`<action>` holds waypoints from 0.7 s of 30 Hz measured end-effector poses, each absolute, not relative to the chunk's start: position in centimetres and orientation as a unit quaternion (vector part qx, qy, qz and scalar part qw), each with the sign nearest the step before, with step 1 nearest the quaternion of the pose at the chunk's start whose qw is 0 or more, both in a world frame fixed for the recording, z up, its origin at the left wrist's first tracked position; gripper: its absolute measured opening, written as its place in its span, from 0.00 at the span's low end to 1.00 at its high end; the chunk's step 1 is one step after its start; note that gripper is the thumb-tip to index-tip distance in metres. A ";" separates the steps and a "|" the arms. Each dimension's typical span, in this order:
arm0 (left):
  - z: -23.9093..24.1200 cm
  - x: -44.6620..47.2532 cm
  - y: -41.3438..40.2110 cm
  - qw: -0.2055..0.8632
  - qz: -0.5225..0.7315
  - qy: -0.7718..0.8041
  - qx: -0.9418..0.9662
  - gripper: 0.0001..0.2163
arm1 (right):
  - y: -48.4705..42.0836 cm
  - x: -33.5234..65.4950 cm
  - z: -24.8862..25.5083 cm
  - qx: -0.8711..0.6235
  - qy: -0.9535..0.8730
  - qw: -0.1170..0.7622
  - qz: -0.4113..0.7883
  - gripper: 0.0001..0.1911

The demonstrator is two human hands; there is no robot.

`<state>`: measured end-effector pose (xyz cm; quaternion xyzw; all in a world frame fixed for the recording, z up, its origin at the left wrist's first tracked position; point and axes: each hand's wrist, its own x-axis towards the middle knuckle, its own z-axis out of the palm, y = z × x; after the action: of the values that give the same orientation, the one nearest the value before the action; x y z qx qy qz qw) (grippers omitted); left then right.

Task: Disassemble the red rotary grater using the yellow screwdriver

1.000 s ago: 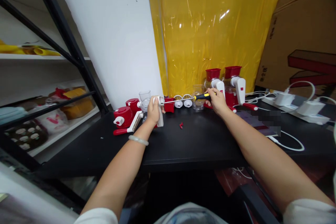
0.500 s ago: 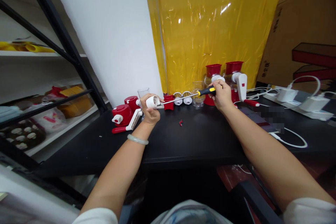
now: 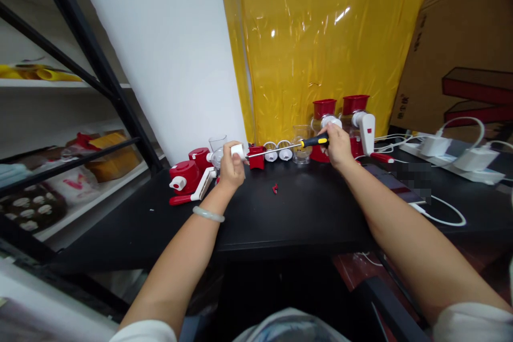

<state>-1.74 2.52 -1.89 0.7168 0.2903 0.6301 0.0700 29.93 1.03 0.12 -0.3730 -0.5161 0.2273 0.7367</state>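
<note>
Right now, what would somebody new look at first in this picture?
Probably the big shiny yellow sheet hanging behind the black table. Next, the two hands in the middle: the right hand holds a screwdriver, its tip at the white part in the left hand. Red and white grinders stand and lie along the table's back edge.
</note>
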 end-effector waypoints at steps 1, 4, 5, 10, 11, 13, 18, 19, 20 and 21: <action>-1.8 -1.6 2.6 0.058 0.625 0.284 0.725 0.23 | 1.4 30.0 -0.2 -0.383 -0.511 0.733 0.234 0.27; -1.5 -1.2 2.6 0.090 0.605 0.335 0.717 0.20 | 2.5 30.0 -1.2 -0.381 -0.500 0.726 0.280 0.26; -1.5 -1.1 2.6 0.102 0.597 0.357 0.711 0.19 | 2.7 29.9 -1.4 -0.375 -0.494 0.725 0.300 0.26; -1.3 -0.6 2.6 0.166 0.555 0.434 0.690 0.17 | 3.0 29.6 -1.9 -0.324 -0.451 0.722 0.413 0.23; -1.3 -0.5 2.6 0.184 0.550 0.443 0.684 0.17 | 3.0 29.6 -1.9 -0.315 -0.445 0.718 0.432 0.22; -1.2 -0.2 2.5 0.221 0.537 0.464 0.669 0.17 | 2.9 29.8 -2.0 -0.300 -0.440 0.707 0.465 0.19; -1.5 0.3 2.5 0.288 0.487 0.524 0.637 0.19 | 3.5 30.6 -2.9 -0.328 -0.443 0.679 0.485 0.12; -1.6 0.3 2.6 0.297 0.479 0.531 0.633 0.19 | 3.8 30.8 -3.1 -0.357 -0.443 0.670 0.478 0.11; -1.6 0.3 2.7 0.305 0.472 0.538 0.629 0.20 | 4.1 31.0 -3.4 -0.392 -0.445 0.657 0.466 0.12; -1.7 0.3 2.8 0.315 0.465 0.544 0.623 0.21 | 4.3 31.1 -3.7 -0.429 -0.452 0.641 0.448 0.16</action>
<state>0.30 2.82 -1.73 0.6228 0.5444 0.4653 0.3151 31.13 4.33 -3.72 -0.4293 -0.4517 0.4483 0.6409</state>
